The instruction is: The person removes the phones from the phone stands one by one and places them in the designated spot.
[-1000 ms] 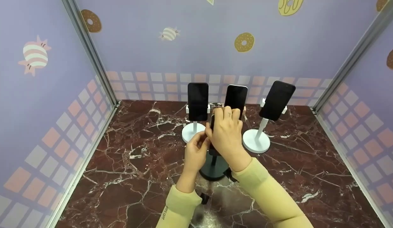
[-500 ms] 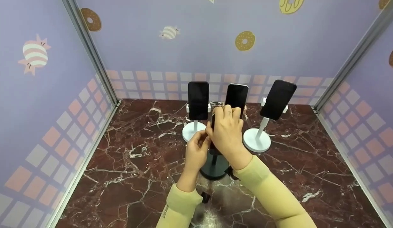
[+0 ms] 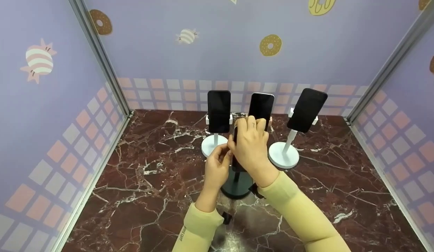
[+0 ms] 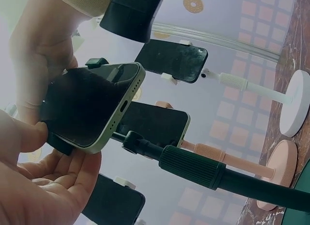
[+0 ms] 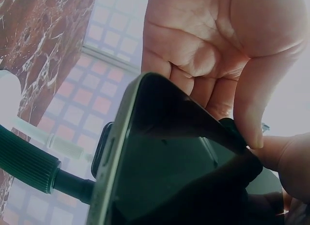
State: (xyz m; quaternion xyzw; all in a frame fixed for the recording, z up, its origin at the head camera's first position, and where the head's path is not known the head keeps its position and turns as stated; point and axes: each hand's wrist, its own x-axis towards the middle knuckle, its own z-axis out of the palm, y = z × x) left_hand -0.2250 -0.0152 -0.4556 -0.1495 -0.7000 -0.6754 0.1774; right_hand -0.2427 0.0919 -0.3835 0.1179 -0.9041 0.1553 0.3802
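A phone with a pale green edge [image 4: 92, 106] sits in the clamp of a dark stand [image 3: 236, 189] at the middle of the marble table. My right hand [image 3: 243, 134] lies over it from above, fingers curled over its top and thumb on its side, and hides most of it in the head view. The right wrist view shows the phone's dark screen [image 5: 164, 171] under the palm. My left hand [image 3: 223, 152] pinches the black clamp piece [image 4: 55, 140] at the phone's lower left edge, thumb against it. The stand's ribbed stem [image 4: 193, 167] runs below.
Behind stand three more phones: the left one [image 3: 219, 111] on a white stand [image 3: 214, 145], the middle one [image 3: 261, 105] on a pink stand [image 4: 276, 171], the right one [image 3: 306, 109] tilted on a white stand [image 3: 283, 155]. Patterned walls enclose the table [image 3: 150, 182] on three sides.
Both hands stay on the phone and clamp in almost the same place. Only a slight shift of the view shows.
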